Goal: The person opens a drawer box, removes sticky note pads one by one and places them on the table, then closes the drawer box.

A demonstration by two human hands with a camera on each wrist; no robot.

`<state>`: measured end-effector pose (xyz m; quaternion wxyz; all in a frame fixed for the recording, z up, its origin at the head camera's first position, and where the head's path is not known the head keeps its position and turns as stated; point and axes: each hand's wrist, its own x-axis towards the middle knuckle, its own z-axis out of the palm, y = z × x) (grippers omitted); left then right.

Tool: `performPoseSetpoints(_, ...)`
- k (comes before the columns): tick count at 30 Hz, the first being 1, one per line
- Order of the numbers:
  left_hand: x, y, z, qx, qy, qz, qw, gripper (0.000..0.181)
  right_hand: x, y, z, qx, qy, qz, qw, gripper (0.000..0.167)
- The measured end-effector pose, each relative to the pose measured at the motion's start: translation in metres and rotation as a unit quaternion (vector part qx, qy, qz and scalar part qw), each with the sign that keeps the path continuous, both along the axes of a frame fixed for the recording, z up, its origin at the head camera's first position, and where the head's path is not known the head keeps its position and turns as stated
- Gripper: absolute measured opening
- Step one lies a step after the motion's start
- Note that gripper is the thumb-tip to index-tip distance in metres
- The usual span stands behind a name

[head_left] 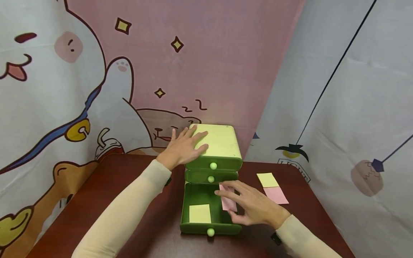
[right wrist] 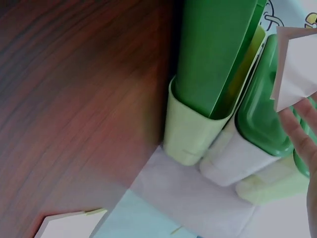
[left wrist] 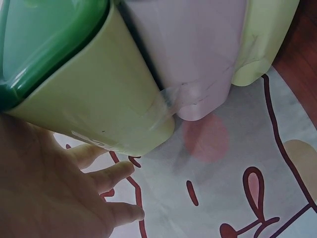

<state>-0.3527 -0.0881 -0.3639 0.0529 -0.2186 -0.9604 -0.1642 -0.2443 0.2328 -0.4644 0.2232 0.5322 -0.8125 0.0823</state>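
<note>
A small drawer cabinet [head_left: 221, 141] with a pale yellow top and green drawer fronts stands on the table. Its bottom drawer [head_left: 201, 193] is pulled out, and a yellow sticky note pad [head_left: 200, 214] lies inside at the front left. My left hand [head_left: 182, 148] rests on the cabinet top with its fingers spread; in the left wrist view those fingers [left wrist: 111, 177] extend past the cabinet's edge. Over the right side of the drawer, my right hand [head_left: 255, 206] pinches a pink sticky note pad [head_left: 227, 201] between thumb and fingers. The right wrist view shows that pad [right wrist: 299, 69] tilted upright.
To the right of the cabinet, a yellow pad [head_left: 267, 180] and a pink pad [head_left: 276, 195] lie edge to edge on the dark red-brown table [head_left: 155, 229]. Behind hangs a cartoon-printed cloth [head_left: 219, 64]. Above the open drawer, the middle drawer [head_left: 196, 176] is closed.
</note>
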Motion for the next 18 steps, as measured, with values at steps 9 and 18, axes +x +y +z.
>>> performPoseSetpoints(9,0.0,0.002,0.0,0.002,0.003,0.0,1.0,0.075,-0.004,0.023,0.002,-0.02,0.0,-0.014,0.9997,0.069)
performPoseSetpoints(18,0.0,0.001,-0.001,-0.002,0.01,0.001,1.0,0.075,-0.009,0.044,0.003,-0.026,0.006,-0.037,0.9989,0.074)
